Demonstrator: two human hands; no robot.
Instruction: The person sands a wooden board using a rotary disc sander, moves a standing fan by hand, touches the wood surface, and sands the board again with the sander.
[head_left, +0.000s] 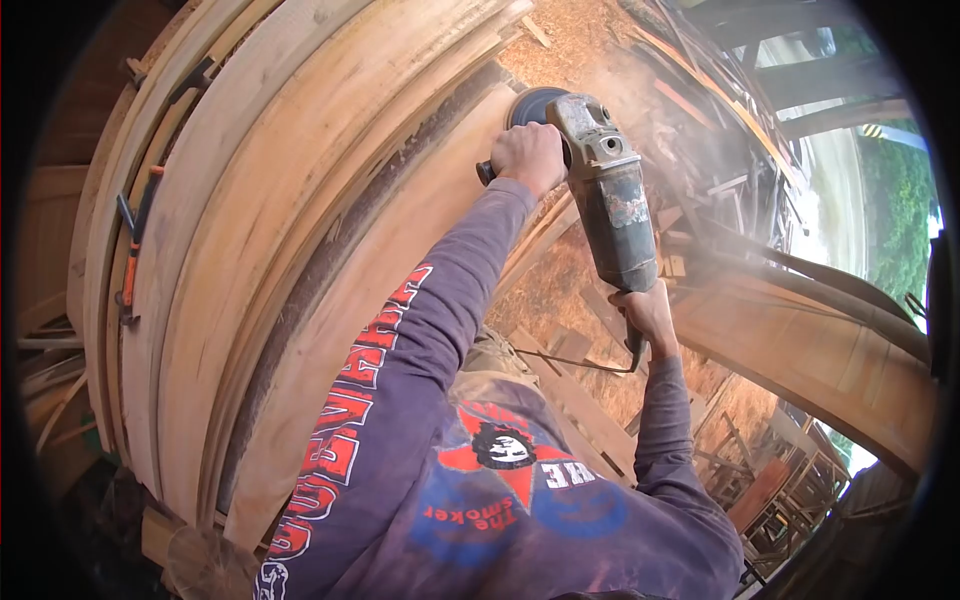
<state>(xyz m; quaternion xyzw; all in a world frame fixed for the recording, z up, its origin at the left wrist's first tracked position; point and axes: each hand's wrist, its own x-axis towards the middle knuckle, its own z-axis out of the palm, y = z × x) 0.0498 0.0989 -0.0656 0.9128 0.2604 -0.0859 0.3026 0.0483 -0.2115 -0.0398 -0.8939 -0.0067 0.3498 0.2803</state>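
Observation:
A large, worn angle grinder [617,215] with a round disc [537,106] at its head is held in both hands. My left hand [530,158] is wrapped round the dark side handle near the disc. Around the rear handle, lower right, my right hand [648,315] is closed. The disc lies at the upper end of a curved wooden plank [400,230], the nearest in a row of long planks. Whether the disc touches the wood cannot be made out. Pale dust hangs to the right of the tool head.
An orange and black clamp [133,245] is on the planks at left. Wood shavings [560,275] cover the floor beneath the tool. A wide board [800,335] lies at right, with scrap wood [735,190] above it and stacked wood pieces at lower right.

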